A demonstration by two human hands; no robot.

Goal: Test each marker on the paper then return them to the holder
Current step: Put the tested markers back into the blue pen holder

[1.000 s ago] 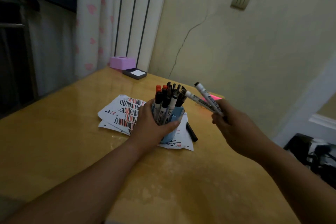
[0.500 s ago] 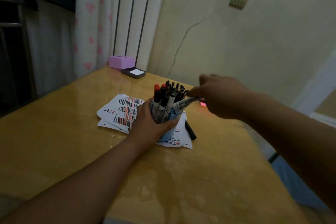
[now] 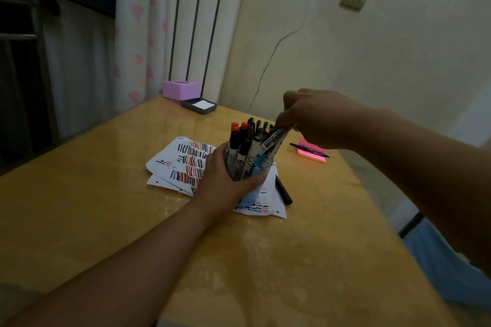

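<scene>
Up top, the right hand (image 3: 318, 119) pinches the upper ends of the white markers (image 3: 273, 138), which slant down into the holder (image 3: 259, 164) among the other markers (image 3: 239, 141) standing there. The left hand (image 3: 225, 180) is wrapped round the holder's side, fingers curled. The holder stands on the paper (image 3: 183, 159), streaked with black and red strokes. A black marker (image 3: 283, 191) lies on the table (image 3: 265, 260) just right of the holder. Further right, a pen (image 3: 309, 149) lies across a pink pad (image 3: 312, 158).
</scene>
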